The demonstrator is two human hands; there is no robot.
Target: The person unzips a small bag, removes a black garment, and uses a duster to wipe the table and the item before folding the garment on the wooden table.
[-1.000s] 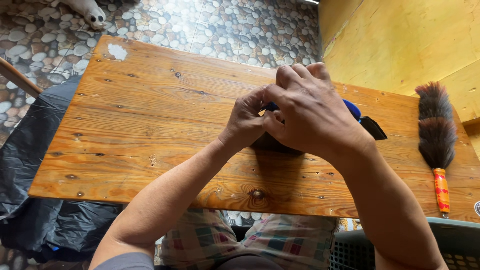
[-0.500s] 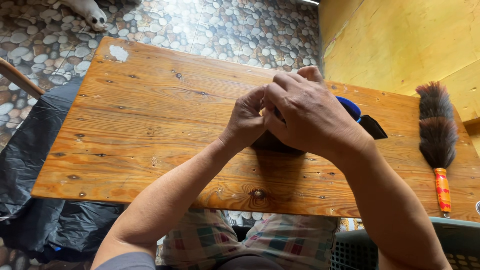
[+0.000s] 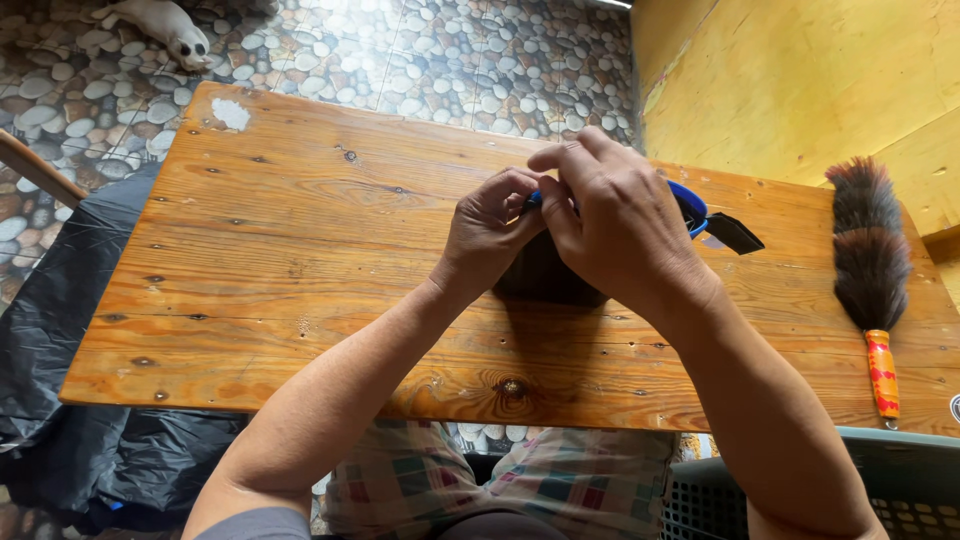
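Both my hands meet over the middle of a wooden table (image 3: 300, 230). My left hand (image 3: 490, 235) and my right hand (image 3: 615, 225) pinch a blue-rimmed dark object (image 3: 690, 205), mostly hidden under the fingers. A dark rounded part of it (image 3: 545, 280) shows below my hands, and a black flap (image 3: 735, 232) sticks out to the right. What exactly the object is, I cannot tell.
A feather duster (image 3: 865, 265) with an orange patterned handle lies at the table's right end. Black plastic sheeting (image 3: 60, 330) lies on the pebble floor at the left. A dark basket (image 3: 850, 490) stands at bottom right. A pale animal (image 3: 165, 25) lies at top left. A yellow wall (image 3: 800, 70) rises behind the table.
My right hand's fingers have lifted and shifted slightly over the object; both hands stay in the same place on the table.
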